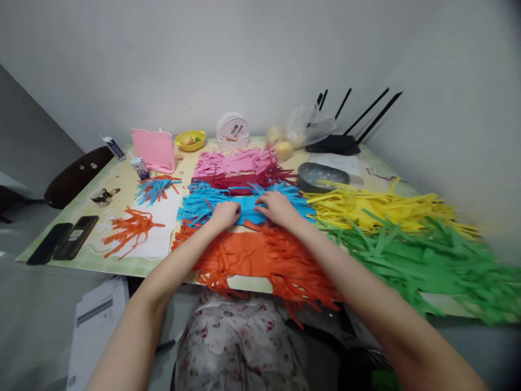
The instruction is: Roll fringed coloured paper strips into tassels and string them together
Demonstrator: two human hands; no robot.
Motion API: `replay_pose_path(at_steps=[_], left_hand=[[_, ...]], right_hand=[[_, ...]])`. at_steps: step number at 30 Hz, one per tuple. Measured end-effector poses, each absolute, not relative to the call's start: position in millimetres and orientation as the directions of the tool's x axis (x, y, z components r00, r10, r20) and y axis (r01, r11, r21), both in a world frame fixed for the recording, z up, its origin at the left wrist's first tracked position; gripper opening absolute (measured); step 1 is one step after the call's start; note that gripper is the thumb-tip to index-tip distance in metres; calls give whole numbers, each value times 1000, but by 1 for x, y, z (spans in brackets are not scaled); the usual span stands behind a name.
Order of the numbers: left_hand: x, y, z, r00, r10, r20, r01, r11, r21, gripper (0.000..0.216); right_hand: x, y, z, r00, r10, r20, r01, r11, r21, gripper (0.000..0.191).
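Note:
Both my hands rest on a blue fringed paper sheet (pixel 248 209) in the middle of the table. My left hand (pixel 225 213) is curled, its fingers pressed on the sheet's left part. My right hand (pixel 275 207) lies on the right part with its fingers bent down onto the paper. An orange fringed paper sheet (pixel 252 258) lies under my forearms at the near edge. Beyond the blue sheet sit a dark red fringed sheet (pixel 244 182) and a pink fringed sheet (pixel 234 163).
Yellow strips (pixel 378 206) and green strips (pixel 423 255) cover the right side. Loose orange scraps (pixel 130 228) and blue scraps (pixel 154 187) lie left on white paper, near two phones (pixel 65 239). A dark bowl (pixel 321 175), router (pixel 337 144), pink case (pixel 153 149) and yellow bowl (pixel 190 140) stand behind.

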State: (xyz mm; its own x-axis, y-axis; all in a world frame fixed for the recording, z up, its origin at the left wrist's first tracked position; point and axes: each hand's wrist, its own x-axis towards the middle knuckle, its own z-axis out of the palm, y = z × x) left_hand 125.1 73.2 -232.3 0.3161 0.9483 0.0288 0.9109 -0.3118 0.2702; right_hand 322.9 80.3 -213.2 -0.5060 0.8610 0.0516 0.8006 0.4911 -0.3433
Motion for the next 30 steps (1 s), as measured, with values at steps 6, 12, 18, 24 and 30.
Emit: replay_pose_path(at_steps=[6, 12, 18, 24, 30], left_hand=[[133, 69, -209, 129, 949, 288, 931, -216, 293, 16], [90, 77, -170, -215, 807, 550, 803, -174, 569, 9], [-25, 86, -88, -618, 591, 518, 585, -94, 805, 24], [-42, 12, -26, -523, 317, 791, 728, -316, 608, 16], [65, -55, -102, -171, 655, 736, 769, -379, 516, 11]], right_hand=[[275, 39, -240, -526, 838, 145, 737, 534, -413, 37], [266, 85, -251, -315, 940, 135, 714, 328, -618, 55], [290, 96, -240, -148, 983, 105, 541, 170, -824, 60], [307, 60, -204, -140, 983, 115, 376, 160, -913, 24], [259, -44, -163, -101, 743, 662, 401, 639, -656, 43]])
